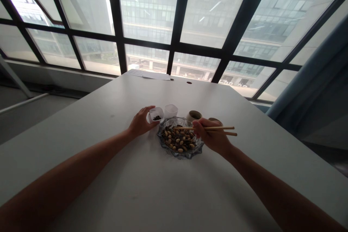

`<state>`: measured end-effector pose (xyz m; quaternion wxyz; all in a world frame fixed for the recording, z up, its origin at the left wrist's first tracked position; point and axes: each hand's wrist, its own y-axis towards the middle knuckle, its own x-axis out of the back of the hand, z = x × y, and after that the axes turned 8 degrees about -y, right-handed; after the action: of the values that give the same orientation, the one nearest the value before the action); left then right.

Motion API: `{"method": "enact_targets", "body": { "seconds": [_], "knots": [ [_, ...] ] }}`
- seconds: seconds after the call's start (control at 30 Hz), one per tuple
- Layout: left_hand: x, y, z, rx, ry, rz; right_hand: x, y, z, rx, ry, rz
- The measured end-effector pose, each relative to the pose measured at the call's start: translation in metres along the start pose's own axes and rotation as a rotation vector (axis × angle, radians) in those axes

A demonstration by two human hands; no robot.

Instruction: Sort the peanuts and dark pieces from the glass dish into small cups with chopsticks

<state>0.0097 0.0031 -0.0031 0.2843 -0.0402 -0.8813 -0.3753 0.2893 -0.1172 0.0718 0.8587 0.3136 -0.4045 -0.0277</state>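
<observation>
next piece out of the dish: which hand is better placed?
Right. The right hand holds the chopsticks, with their tips over the dish of mixed nuts and seeds. The left hand is taken up gripping the white cup beside the dish.

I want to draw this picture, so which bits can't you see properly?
Head view, too small: the dark bits in the small white cup that the left hand holds.
Head view, hidden: a round thing behind the right hand and its chopsticks.
Head view, too dark: what fills the brown cup.
</observation>
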Motion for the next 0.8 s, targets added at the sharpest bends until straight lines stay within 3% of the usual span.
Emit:
{"method": "enact_targets", "body": {
  "seconds": [0.2, 0.47, 0.63, 0.73, 0.8],
  "knots": [
    [0.000, 0.000, 0.000, -0.004, -0.009, 0.004, -0.002, -0.004, 0.006, 0.050, -0.029, 0.013],
    [-0.001, 0.000, 0.001, -0.002, -0.017, -0.004, -0.003, -0.013, -0.006, 0.132, -0.059, -0.026],
    [-0.001, -0.001, 0.001, -0.007, -0.012, -0.014, -0.001, -0.032, -0.011, 0.176, -0.083, -0.117],
    [-0.001, -0.001, 0.001, -0.030, -0.009, -0.031, -0.003, -0.039, -0.010, 0.094, 0.039, -0.208],
    [0.000, -0.001, 0.001, -0.069, -0.024, -0.044, -0.008, -0.038, -0.010, -0.073, 0.219, -0.308]
  ]
}}
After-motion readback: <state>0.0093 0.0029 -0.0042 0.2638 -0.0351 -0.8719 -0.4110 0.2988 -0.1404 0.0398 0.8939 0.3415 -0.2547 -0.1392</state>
